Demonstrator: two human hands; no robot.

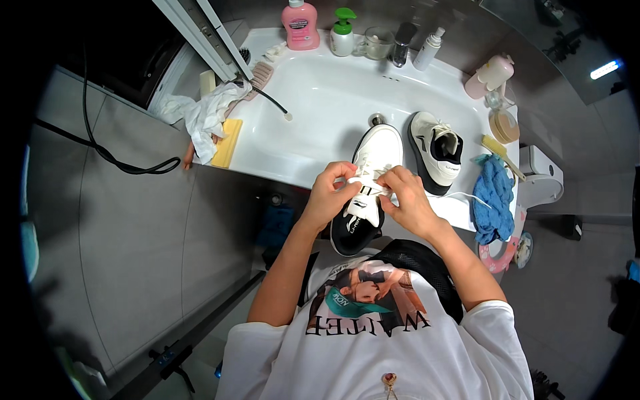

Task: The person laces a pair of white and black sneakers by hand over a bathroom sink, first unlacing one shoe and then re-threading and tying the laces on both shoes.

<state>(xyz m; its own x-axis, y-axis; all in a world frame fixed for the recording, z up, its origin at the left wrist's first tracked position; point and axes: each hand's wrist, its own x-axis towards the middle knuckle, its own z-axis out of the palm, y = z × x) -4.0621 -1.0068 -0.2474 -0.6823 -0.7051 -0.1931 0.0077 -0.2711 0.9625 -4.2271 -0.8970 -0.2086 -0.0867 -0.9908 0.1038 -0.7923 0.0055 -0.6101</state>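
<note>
A white sneaker (379,148) with a black heel lies across the front edge of the white sink, its toe toward the tap and its heel toward me. My left hand (329,195) pinches white lace at the left side of the tongue. Across from it, my right hand (407,200) has its thumb and fingertips closed on the lace at the right side. Fingers partly hide the eyelets. The other white sneaker (425,148), with a black lining and sole edge, stands to the right inside the sink. One white lace end (470,195) trails over the right rim toward a blue cloth (493,200).
Along the back rim stand a pink bottle (301,28), a green-topped pump bottle (343,35), a glass cup (378,44), the tap (403,45) and a white spray bottle (430,50). A yellow-bristled brush (497,148) lies right; a white cloth (205,117) and yellow sponge (228,143) lie left.
</note>
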